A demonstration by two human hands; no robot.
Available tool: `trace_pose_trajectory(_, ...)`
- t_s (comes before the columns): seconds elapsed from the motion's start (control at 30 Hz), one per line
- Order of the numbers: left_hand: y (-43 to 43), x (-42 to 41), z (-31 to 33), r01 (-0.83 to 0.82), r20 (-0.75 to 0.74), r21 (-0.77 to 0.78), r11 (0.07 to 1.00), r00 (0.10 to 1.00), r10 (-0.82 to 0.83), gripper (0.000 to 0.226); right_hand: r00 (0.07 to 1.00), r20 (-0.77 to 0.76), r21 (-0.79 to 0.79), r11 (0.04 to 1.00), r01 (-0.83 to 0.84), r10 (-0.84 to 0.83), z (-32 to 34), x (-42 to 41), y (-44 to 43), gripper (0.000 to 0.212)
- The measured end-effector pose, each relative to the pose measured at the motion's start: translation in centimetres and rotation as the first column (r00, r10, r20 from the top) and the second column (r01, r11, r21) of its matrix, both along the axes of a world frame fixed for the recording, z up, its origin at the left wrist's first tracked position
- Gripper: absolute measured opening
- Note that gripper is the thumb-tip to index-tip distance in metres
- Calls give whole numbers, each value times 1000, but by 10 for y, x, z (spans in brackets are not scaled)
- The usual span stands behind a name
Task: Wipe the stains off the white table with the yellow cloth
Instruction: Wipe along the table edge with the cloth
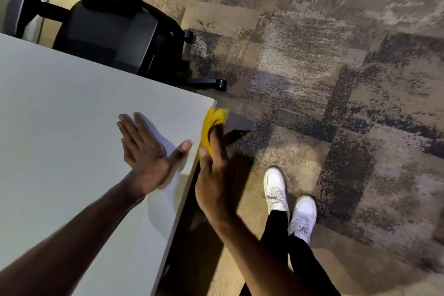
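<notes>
A patchy grey-and-tan carpet [324, 60] lies under the white table [60, 103], whose near corner juts toward a black office chair [108, 31] rolled up just behind it. The person's left hand [146, 151] rests palm-down on the tabletop near the edge, fingers straight and fanned apart, thumb reaching to the rim. The right hand [213, 175], blurred, lies along the table's side edge with straight, closed-up fingers pressing the yellow cloth [211, 120] against that edge just below the corner, above two white sneakers [275, 185].
</notes>
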State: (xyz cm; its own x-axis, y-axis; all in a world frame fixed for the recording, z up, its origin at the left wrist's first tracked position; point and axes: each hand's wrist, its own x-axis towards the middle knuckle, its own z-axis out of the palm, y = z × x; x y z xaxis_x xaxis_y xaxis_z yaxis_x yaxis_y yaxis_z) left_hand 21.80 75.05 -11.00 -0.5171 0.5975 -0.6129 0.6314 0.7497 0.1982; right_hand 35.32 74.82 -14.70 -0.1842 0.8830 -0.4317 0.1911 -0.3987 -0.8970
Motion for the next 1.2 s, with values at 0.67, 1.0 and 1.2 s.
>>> trace_pose_trajectory(0.67, -11, -13, -14, 29, -2, 143, 989, 1000, -29, 151, 997, 52, -202, 978, -44, 55, 31, 2, 18, 56)
trace_pose_trajectory(1.0, -15, -11, -18, 25, -93, 155, 988, 996, -11, 140, 984, -5, -273, 947, -171, 176, 29, 17, 24, 49)
trace_pose_trajectory(1.2, -5, 1, 1, -75, -125, 126, 989, 988, 91, 141, 930, -116, -323, 872, -368, 350, 9, 80, 89, 49)
